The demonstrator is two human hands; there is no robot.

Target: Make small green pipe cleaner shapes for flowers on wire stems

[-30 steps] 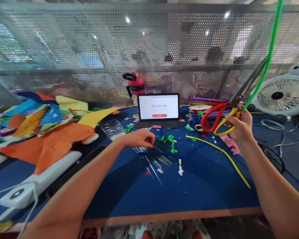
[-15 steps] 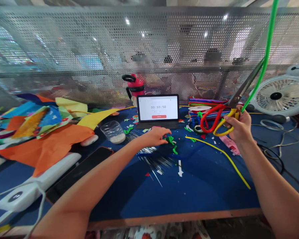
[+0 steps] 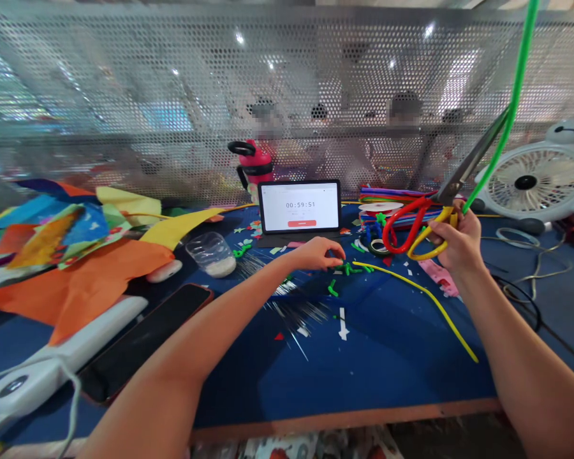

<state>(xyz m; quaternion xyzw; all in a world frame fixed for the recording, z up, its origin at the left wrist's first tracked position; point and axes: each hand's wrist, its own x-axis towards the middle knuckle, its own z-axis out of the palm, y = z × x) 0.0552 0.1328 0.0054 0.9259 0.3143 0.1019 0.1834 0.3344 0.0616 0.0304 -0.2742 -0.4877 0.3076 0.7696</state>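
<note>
My right hand (image 3: 462,239) is raised at the right, gripping scissors (image 3: 452,185) with red and yellow handles. The same hand also holds a long green pipe cleaner (image 3: 511,121), which runs up beside the blades and out of the top of the view. Low over the table, my left hand (image 3: 320,254) has its fingers bent down and drawn together at a small green pipe cleaner piece; the fingertips are partly hidden. Short green pieces (image 3: 351,269) lie just right of those fingertips. A yellow pipe cleaner (image 3: 423,287) stretches across the table between my hands.
A tablet (image 3: 300,207) showing a timer stands at the back, near a pink bottle (image 3: 258,162). Thin metal wires (image 3: 299,312) and a clear plastic cup (image 3: 213,255) lie left of centre. Coloured felt (image 3: 90,271), a phone (image 3: 146,341) and a power strip (image 3: 95,331) crowd the left; a fan (image 3: 526,182) stands right.
My left hand has moved right and its fingers have closed in. Green pieces that were by its fingertips now lie farther right, near the yellow pipe cleaner. My right hand keeps its hold.
</note>
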